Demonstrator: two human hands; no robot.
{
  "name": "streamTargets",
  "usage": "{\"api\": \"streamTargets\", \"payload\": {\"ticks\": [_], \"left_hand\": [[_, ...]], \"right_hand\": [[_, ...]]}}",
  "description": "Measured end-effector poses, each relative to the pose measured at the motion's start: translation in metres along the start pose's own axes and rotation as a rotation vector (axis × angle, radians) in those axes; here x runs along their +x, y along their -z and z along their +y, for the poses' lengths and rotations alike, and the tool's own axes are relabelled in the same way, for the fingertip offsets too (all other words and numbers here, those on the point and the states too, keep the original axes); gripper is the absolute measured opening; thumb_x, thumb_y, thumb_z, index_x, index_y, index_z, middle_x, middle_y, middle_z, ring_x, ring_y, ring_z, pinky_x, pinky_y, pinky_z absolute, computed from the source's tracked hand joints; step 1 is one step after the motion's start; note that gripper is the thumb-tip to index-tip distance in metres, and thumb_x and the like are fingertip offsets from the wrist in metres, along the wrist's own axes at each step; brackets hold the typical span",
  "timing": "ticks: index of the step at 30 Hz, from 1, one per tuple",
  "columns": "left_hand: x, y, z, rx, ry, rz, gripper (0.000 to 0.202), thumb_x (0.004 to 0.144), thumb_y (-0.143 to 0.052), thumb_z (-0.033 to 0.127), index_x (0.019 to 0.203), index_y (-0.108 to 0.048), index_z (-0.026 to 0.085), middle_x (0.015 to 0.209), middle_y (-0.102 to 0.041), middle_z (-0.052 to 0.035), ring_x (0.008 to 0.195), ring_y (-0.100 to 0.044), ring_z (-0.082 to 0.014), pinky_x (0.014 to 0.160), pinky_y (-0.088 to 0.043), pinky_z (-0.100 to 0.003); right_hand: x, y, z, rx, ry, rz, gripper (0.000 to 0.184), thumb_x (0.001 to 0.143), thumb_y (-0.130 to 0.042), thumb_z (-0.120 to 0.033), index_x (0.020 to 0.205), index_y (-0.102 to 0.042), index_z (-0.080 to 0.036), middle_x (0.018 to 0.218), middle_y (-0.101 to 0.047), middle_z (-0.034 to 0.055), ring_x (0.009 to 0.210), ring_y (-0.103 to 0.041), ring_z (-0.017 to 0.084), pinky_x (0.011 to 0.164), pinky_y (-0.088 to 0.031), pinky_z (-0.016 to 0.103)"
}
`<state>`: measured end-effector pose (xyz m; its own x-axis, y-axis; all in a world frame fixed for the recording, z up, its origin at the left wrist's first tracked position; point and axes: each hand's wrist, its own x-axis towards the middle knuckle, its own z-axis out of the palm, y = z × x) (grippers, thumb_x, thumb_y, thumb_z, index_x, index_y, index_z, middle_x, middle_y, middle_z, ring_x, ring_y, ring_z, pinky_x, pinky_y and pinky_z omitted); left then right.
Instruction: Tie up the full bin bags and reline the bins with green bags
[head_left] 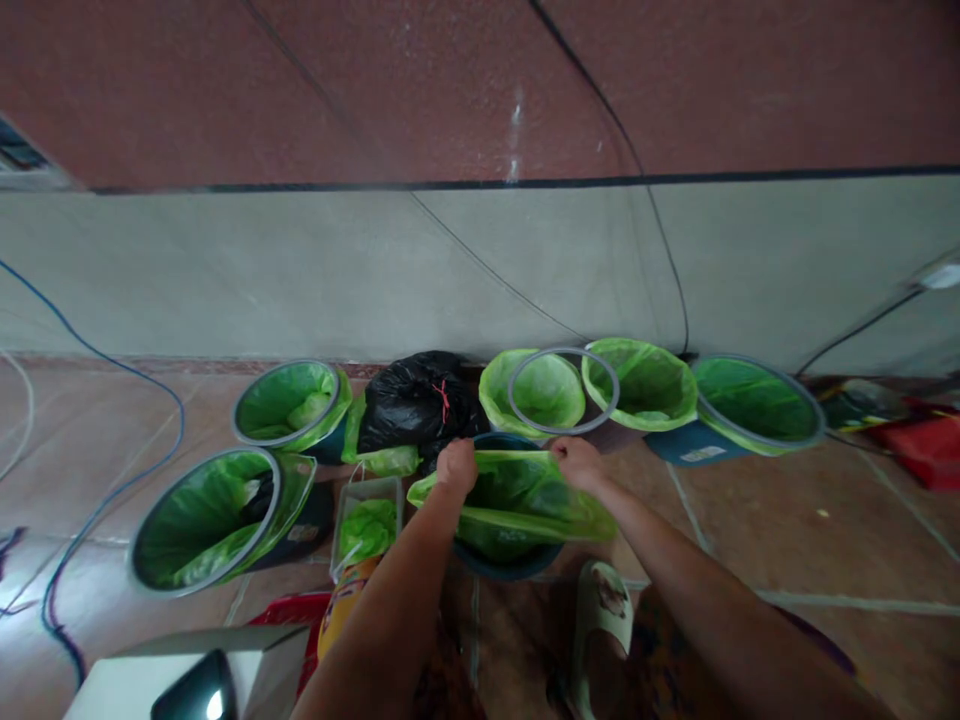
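In the head view, a green trash bag (517, 490) is spread inside a dark blue trash bin (506, 570) on the floor. Its mouth hangs open, and part of it flops over the bin's right side. My left hand (456, 467) pinches the bag's far edge at the left. At the right end of that same edge, the fingers of my right hand (577, 462) are closed on the plastic. Just behind, a loose grey rim ring (512, 388) leans over a bin lined with green plastic (495, 385). The bin's inside is mostly covered by the bag.
Along the wall stand more lined bins (277, 400), (637, 380), (757, 400) and a tied black garbage bag (409, 405). A lined bin (202, 520) and a clear tub (401, 500) sit left. Behind a phone (196, 690) runs a blue cable (120, 490). A red object (926, 445) lies right.
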<state>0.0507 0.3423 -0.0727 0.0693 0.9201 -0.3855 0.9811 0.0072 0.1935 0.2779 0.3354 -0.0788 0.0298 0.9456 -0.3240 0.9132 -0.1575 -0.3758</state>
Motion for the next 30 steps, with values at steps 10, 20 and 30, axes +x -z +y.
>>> {"api": "streamTargets", "payload": {"ticks": [10, 20, 30], "left_hand": [[-0.006, 0.009, -0.004, -0.081, -0.085, 0.05, 0.027, 0.089, -0.046, 0.021, 0.099, -0.071, 0.019, 0.104, -0.071, -0.0088, 0.102, -0.064, -0.02, 0.089, -0.046, -0.026], [-0.007, 0.014, -0.007, -0.068, -0.275, 0.014, 0.035, 0.095, -0.04, 0.029, 0.089, -0.071, 0.015, 0.094, -0.071, -0.0105, 0.093, -0.064, -0.0187, 0.084, -0.045, -0.027], [-0.004, 0.013, -0.007, -0.062, -0.275, -0.01, 0.045, 0.097, -0.034, 0.036, 0.086, -0.072, 0.013, 0.09, -0.071, -0.0118, 0.088, -0.065, -0.0191, 0.081, -0.046, -0.028]], "right_hand": [[-0.01, 0.007, -0.02, 0.013, 0.194, 0.023, 0.038, 0.089, -0.055, -0.037, 0.121, -0.061, -0.019, 0.121, -0.065, 0.011, 0.112, -0.058, 0.025, 0.097, -0.04, 0.033], [-0.005, 0.007, -0.023, -0.042, 0.246, -0.031, 0.025, 0.089, -0.046, -0.02, 0.089, -0.071, -0.019, 0.09, -0.072, 0.0066, 0.085, -0.063, 0.019, 0.077, -0.04, 0.026], [-0.007, -0.001, -0.018, 0.047, 0.325, -0.043, 0.03, 0.082, -0.063, -0.033, 0.109, -0.066, -0.019, 0.098, -0.071, 0.0074, 0.091, -0.063, 0.021, 0.078, -0.041, 0.027]]}}
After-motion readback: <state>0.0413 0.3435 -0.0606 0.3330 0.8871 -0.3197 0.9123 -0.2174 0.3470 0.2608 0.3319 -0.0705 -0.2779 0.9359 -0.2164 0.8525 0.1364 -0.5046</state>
